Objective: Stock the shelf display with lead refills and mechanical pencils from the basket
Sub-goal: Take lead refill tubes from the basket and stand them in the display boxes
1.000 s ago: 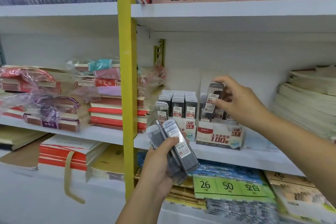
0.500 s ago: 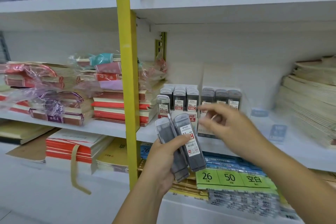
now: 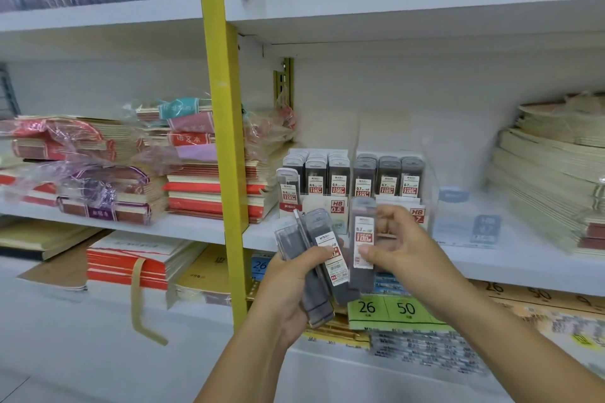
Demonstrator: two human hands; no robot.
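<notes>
My left hand [image 3: 288, 285] grips a small stack of grey lead refill cases [image 3: 319, 258], fanned and tilted. My right hand [image 3: 397, 247] pinches one more refill case [image 3: 362, 239] upright, thumb on its label, right beside that stack. Behind the hands, on the white middle shelf [image 3: 510, 263], stand two display boxes. The 0.5 box [image 3: 337, 206] on the left and the 0.7 box [image 3: 417, 211] on the right each hold rows of upright refill cases [image 3: 386, 173]. No basket or mechanical pencils are in view.
A yellow upright post [image 3: 226, 141] splits the shelving just left of the displays. Wrapped notebook stacks [image 3: 108, 167] fill the left bay, and pale notebook piles [image 3: 550, 173] sit at the right. A clear stand [image 3: 465, 222] stands right of the 0.7 box. Green price tags [image 3: 386, 309] sit below.
My right hand set a case into the 0.7 display, drew back toward me, and now pinches another case beside the stack in my left hand.
</notes>
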